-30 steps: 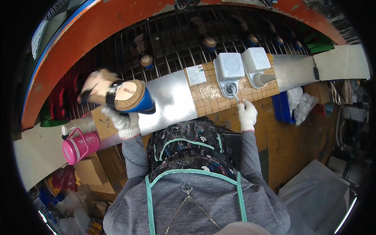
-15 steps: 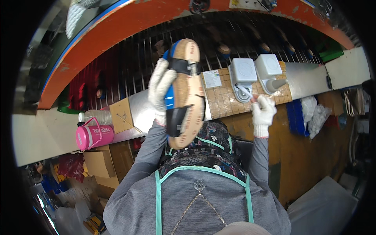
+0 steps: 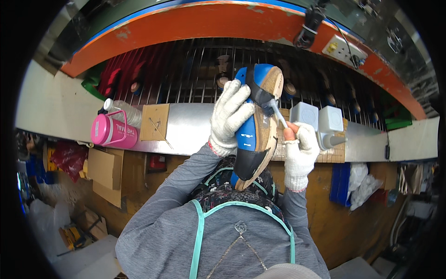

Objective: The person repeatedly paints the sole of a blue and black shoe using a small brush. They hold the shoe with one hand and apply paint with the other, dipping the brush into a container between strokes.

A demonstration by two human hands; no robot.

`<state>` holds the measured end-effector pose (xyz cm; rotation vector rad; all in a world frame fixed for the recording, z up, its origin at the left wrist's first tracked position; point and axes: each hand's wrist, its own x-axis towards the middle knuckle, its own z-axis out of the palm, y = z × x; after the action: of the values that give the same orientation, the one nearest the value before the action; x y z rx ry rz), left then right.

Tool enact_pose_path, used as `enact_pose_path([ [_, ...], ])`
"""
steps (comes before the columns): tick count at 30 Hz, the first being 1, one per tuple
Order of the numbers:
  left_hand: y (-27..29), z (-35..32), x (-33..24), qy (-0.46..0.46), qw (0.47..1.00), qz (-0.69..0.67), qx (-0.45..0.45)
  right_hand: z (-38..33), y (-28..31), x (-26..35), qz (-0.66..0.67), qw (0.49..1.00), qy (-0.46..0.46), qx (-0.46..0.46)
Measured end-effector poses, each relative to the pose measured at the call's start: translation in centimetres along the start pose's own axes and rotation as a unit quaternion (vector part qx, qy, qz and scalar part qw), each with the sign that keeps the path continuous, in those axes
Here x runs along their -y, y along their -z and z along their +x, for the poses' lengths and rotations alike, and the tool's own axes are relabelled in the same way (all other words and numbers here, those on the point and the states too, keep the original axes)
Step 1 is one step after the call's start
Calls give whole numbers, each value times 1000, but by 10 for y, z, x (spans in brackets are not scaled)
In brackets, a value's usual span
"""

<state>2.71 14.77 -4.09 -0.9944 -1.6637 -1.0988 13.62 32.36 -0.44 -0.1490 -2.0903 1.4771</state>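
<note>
My left hand (image 3: 228,114), in a white knitted glove, grips a half-made sandal (image 3: 263,135) from its left side. The sandal sits on a blue last, tilted, with its tan underside turned toward the right and black straps folded over the edges. Between the bare fingertips of my gloved right hand (image 3: 301,151) is a small brush (image 3: 278,115) with a pale handle. Its head meets the black strap near the sandal's upper end; the bristles are hard to make out. Just beyond that hand stand two white dispenser pots (image 3: 304,115), the right one with a thick grey handle (image 3: 335,141) in its cup.
A pink jug (image 3: 121,132), a clear bottle (image 3: 132,113) and a cardboard piece (image 3: 155,123) with a thin stick lie on the metal ledge at left. Behind runs a rod conveyor (image 3: 200,76) bearing several shoes, under an orange frame (image 3: 195,29). A blue bin (image 3: 341,183) hangs below right.
My right hand has lifted the brush from the left pot's cup and brought it to the sandal. The sandal has tilted, and the whole view has shifted.
</note>
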Motion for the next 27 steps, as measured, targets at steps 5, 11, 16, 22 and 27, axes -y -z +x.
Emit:
enact_pose_path([
  [5, 16, 1, 0, -18, 999, 27, 8, 31, -12, -2, -25, 998, 54, -23],
  [11, 28, 4, 10, -31, 999, 38, 16, 59, -13, 7, -186, 956, 218, -68],
  [16, 30, 8, 14, -31, 998, 59, 20, 62, -9, 11, -217, 946, 240, -26],
  [22, 28, 17, 21, -38, 996, 71, 31, 68, -1, 13, -231, 934, 274, 11],
  [27, 27, 28, 29, -53, 995, 73, 51, 80, 8, 20, -246, 919, 307, 30],
])
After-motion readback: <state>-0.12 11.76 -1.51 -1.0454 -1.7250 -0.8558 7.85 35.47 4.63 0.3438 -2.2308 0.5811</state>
